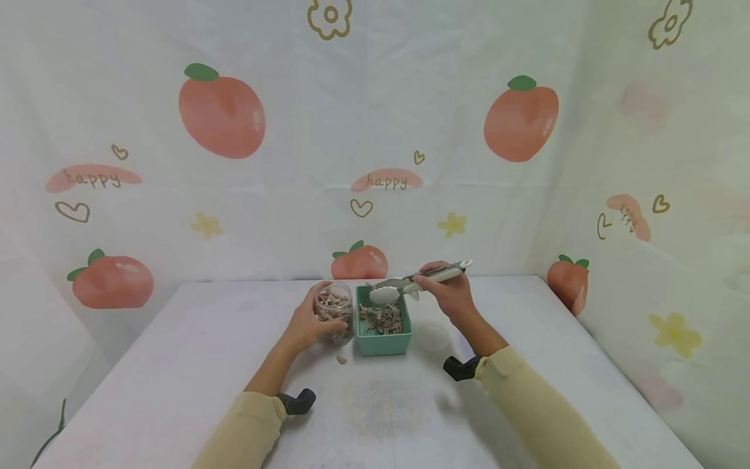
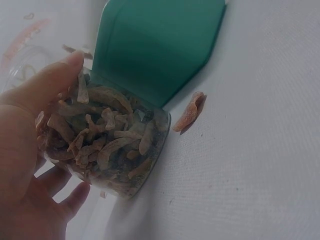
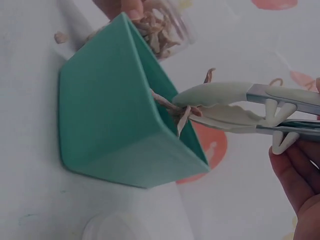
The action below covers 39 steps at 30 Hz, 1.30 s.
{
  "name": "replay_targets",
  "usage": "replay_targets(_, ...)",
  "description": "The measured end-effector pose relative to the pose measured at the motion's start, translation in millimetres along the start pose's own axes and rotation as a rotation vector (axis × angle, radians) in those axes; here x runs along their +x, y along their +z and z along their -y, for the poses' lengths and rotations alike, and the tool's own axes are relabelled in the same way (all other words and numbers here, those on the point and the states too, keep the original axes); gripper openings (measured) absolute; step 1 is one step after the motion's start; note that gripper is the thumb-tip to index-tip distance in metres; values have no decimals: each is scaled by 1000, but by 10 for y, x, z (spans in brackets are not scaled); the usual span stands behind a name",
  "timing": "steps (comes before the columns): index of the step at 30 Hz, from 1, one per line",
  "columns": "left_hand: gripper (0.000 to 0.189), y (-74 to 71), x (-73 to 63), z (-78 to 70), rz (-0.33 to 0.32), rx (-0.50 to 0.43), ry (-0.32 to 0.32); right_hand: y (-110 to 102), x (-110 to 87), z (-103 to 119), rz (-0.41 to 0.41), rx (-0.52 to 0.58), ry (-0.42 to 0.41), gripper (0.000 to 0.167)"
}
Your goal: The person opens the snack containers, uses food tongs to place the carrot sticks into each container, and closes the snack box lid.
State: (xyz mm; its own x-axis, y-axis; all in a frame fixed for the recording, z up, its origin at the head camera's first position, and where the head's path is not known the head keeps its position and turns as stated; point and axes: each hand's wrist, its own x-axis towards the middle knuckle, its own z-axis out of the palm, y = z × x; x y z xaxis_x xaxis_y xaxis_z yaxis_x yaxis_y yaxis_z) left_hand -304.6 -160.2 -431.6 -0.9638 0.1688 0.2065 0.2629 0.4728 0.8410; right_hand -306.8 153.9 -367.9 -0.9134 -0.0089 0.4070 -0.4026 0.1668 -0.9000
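My left hand grips a clear plastic jar, thumb on one side and fingers on the other. Brownish-grey dried pieces, curled and strip-like, fill much of it. Right beside the jar stands a green rectangular box with more dried pieces inside. My right hand holds kitchen tongs with white scalloped tips over the box. In the right wrist view, several dried strips are at the tong tips, by the box rim. Whether the tips pinch all of them I cannot tell.
One loose dried piece lies on the white table, in front of the jar. A round translucent lid lies flat to the right of the box. Behind the table hangs a white printed curtain.
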Motion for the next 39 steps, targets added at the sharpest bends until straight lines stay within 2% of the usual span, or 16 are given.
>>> replay_targets(10, 96, 2, -3, 8, 9, -4, 3, 11, 69, 212, -15, -19, -59, 24)
replay_targets(26, 98, 6, 6, 17, 13, -18, -2, 207, 168, 459, 1, 51, -189, 21)
replay_targets(33, 97, 4, 12, 22, 16, -21, -1, 352, 62, 796, 51, 138, -156, 20)
replay_targets(39, 98, 8, 15, 26, 18, -18, -13, 487, 44, 793, 73, 168, -144, 20)
